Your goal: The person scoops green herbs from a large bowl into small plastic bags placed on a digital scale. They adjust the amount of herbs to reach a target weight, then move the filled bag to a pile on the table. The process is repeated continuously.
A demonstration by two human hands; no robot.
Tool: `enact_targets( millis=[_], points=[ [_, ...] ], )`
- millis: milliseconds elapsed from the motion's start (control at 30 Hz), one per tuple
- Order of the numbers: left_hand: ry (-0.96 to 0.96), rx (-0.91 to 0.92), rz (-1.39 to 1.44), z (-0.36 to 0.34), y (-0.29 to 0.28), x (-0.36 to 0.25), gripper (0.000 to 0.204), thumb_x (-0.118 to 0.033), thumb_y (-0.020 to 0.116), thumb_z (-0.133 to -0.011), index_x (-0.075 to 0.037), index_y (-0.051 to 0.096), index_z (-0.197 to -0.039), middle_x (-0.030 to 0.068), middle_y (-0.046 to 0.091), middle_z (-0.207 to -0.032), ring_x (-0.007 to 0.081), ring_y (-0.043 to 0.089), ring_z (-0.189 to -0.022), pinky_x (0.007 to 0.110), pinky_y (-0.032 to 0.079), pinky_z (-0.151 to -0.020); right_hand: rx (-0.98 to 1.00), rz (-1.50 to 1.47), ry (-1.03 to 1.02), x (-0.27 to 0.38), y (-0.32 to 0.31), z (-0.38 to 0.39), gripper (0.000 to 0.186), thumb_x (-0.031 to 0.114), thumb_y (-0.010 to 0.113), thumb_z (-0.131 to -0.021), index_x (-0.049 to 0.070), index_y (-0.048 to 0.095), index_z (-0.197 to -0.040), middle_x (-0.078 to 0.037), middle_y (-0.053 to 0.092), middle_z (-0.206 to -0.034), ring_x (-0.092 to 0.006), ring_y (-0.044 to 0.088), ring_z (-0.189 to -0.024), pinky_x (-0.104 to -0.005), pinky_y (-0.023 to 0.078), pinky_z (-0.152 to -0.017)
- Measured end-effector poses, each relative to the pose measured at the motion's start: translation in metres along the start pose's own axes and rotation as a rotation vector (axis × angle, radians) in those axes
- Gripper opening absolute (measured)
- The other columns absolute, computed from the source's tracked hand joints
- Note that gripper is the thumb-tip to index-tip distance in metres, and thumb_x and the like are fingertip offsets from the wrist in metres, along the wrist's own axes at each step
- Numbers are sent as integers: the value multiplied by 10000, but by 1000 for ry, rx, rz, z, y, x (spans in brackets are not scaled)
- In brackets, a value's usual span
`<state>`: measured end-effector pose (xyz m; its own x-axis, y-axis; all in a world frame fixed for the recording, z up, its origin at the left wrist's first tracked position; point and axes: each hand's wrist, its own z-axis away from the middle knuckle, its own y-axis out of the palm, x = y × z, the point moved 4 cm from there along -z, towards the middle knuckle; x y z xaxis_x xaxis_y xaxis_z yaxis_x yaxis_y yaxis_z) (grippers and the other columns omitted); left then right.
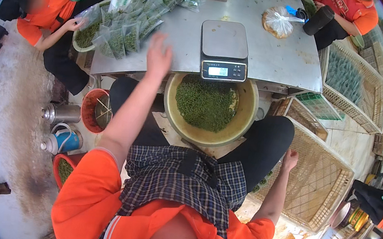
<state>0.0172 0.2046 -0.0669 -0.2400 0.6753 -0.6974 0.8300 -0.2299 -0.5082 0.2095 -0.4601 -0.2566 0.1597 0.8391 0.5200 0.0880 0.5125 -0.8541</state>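
Looks like a packing workshop. Has a metal table (180,25) with a scale (224,40) and a heap of filled bags (132,36), a tub (245,114) of green bits (203,102) beside it, and latticed crates (311,177) at the right. Includes several people (48,4) in matching orange shirts (84,197).

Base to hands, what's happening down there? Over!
Left hand open, blurred, near filled bags. Right hand near right knee, grip unclear. Green pieces in yellowish bowl; scale hides its far rim.
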Motion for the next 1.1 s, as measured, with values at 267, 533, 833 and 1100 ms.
enact_targets(
  millis=[267,533,833,1100],
  points=[
    [49,251,-728,-86,16,55,357,-23,563,-774,-95,653,-1112,87,522,-1322,304,356,-1323,494,354,-1037,-15,-643,-230,190,-66,10,174,71,614,-875,-8,637,-1028,-117,644,-1114,-177,612,-983,-292,488,-841],
    [-83,85,110,-93,-33,12,191,2,604,-754,-99,740,-843,60,683,-1018,252,610,-1005,342,477,-909,243,-637,-578,347,-69,88,146,39,618,-850,26,664,-988,-104,618,-1202,-165,591,-1048,-282,475,-866],
    [245,322,432,-83,33,-88,241,129,525,-717,-28,700,-776,81,685,-965,210,621,-1015,310,475,-896,960,-227,-750,370,78,188,243,151,653,-799,43,668,-1016,-173,681,-934,-296,665,-873,-382,519,-778],
    [309,377,430,2,68,-97,178,121,526,-713,-24,630,-715,67,673,-1049,245,588,-1119,346,446,-955,984,419,-781,308,153,227,238,174,607,-796,35,678,-975,-191,664,-1006,-324,632,-962,-421,516,-818]
  ],
)
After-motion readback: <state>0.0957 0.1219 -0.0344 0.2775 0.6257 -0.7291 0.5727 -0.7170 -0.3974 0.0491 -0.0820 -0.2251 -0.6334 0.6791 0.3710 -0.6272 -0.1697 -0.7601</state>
